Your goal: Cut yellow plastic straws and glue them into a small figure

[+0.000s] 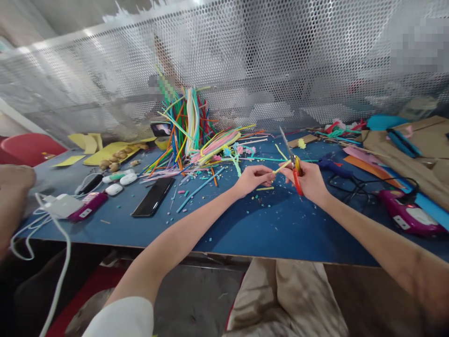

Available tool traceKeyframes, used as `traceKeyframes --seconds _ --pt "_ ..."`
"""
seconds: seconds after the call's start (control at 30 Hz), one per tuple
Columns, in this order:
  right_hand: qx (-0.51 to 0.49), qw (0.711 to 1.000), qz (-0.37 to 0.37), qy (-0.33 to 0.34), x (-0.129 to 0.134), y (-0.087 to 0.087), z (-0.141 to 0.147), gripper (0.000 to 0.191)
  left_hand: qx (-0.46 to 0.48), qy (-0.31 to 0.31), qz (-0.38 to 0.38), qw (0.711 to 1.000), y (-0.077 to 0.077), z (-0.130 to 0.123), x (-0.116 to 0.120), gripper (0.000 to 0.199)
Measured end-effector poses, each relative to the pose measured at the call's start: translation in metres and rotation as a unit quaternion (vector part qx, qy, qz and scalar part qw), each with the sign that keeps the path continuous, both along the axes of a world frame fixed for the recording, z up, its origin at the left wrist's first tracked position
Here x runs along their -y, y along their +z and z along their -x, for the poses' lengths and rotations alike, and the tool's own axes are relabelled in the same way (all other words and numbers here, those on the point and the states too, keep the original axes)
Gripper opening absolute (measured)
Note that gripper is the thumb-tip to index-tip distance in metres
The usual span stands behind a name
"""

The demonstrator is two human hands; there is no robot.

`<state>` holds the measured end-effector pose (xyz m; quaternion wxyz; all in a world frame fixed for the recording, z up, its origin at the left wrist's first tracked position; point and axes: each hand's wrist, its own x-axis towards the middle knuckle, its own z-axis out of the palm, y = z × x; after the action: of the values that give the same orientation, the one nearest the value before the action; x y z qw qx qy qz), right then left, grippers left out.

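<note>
Between my two hands runs a short yellow pipe cleaner point(281, 166). My left hand point(257, 179) pinches its lower end between thumb and fingers. My right hand point(308, 181) is closed around red-and-yellow scissors point(297, 178), whose blades point up and away; its fingertips are at the upper end of the pipe cleaner, and whether they grip it too I cannot tell. Beneath my hands a yellow offcut point(264, 188) lies on the blue table point(228, 229) among small coloured scraps. Just beyond them is a little bunch of pink, blue and pale green twisted pipe cleaners point(237, 157).
Behind rises a large heap of pipe cleaners point(192, 121) against a perforated metal screen point(224, 61). Left are a black phone point(153, 197), a purple power strip point(87, 207) and white cables. A glue gun point(335, 167) and another purple power strip point(409, 213) lie right. Someone's arm point(14, 201) shows far left.
</note>
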<state>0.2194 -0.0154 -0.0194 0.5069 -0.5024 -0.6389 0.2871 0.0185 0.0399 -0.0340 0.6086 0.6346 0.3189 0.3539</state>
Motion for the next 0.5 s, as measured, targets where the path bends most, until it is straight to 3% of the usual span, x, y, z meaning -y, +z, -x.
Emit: traceKeyframes --seconds 0.23,0.5 --pt "0.014 1.000 0.000 0.019 0.0059 0.0069 0.0017 0.023 -0.028 -0.029 -0.011 0.999 0.0046 0.0010 0.0044 0.033" --pt "0.006 0.999 0.006 0.033 0.0040 0.0047 0.0016 0.022 -0.042 -0.034 -0.001 0.999 -0.0016 0.0011 0.0017 0.037"
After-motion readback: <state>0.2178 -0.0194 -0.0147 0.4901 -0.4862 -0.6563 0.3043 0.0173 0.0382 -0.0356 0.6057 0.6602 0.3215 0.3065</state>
